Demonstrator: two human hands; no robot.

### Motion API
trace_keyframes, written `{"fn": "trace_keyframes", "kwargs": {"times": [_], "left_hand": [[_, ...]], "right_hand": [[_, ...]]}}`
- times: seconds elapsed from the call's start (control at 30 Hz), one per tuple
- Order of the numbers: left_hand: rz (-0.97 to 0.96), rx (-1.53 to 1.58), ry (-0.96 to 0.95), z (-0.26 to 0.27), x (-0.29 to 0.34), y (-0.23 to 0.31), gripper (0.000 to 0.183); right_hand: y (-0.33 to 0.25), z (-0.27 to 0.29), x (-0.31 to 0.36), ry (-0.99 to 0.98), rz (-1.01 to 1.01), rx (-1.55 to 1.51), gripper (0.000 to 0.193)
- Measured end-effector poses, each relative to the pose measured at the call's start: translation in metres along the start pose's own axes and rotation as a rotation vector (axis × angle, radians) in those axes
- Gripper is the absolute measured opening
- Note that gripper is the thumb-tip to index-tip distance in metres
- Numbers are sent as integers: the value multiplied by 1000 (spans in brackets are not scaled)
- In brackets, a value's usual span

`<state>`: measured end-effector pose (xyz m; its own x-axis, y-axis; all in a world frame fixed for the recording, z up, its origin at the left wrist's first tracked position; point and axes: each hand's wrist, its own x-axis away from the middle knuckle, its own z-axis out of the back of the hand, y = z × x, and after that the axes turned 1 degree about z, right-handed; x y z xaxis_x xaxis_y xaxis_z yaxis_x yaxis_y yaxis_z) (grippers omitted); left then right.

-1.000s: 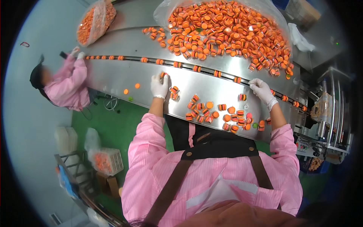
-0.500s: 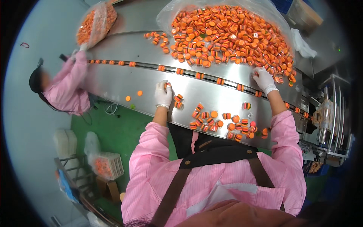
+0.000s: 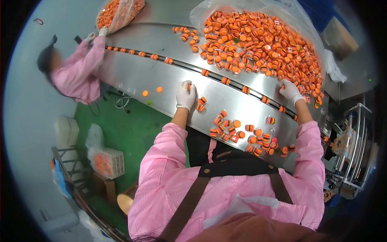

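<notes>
In my gloved left hand [image 3: 186,96], closed fingers grip a small orange layered candy [image 3: 189,86], shaped like a burger, over the near part of the steel table. Two wrapped candies [image 3: 201,103] lie just right of that hand. My gloved right hand [image 3: 291,92] is at the lower right edge of a big candy pile [image 3: 258,44]; its fingers are bent around a candy partly hidden by them. Between my hands, a narrow conveyor track [image 3: 193,67] carries a row of candies [image 3: 225,80], with a gap in the row.
Several loose candies [image 3: 231,130] lie along the table's near edge. Clear plastic sheeting [image 3: 201,12] borders the pile. At far left, a co-worker in pink [image 3: 78,74] handles a candy-filled bag [image 3: 121,15]. Machine rails [image 3: 354,141] stand at right; a white crate [image 3: 109,162] is on the green floor.
The view has shifted, so the table sits farther right and lower. Candies on the track have moved rightward. Both my hands keep nearly the same places by the table and pile.
</notes>
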<state>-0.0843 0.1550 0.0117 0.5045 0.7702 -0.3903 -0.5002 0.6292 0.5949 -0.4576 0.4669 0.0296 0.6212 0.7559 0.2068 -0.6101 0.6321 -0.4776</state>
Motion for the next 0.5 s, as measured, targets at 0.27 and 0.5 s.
{"fn": "trace_keyframes", "kwargs": {"times": [0.27,0.5], "left_hand": [[16,32,25,4,1,5,20],[23,56,9,3,0,5,19]], "right_hand": [[-115,-45,-11,-217,193,-1176,21],[-229,-89,-39,-101,223,-386,31]]}}
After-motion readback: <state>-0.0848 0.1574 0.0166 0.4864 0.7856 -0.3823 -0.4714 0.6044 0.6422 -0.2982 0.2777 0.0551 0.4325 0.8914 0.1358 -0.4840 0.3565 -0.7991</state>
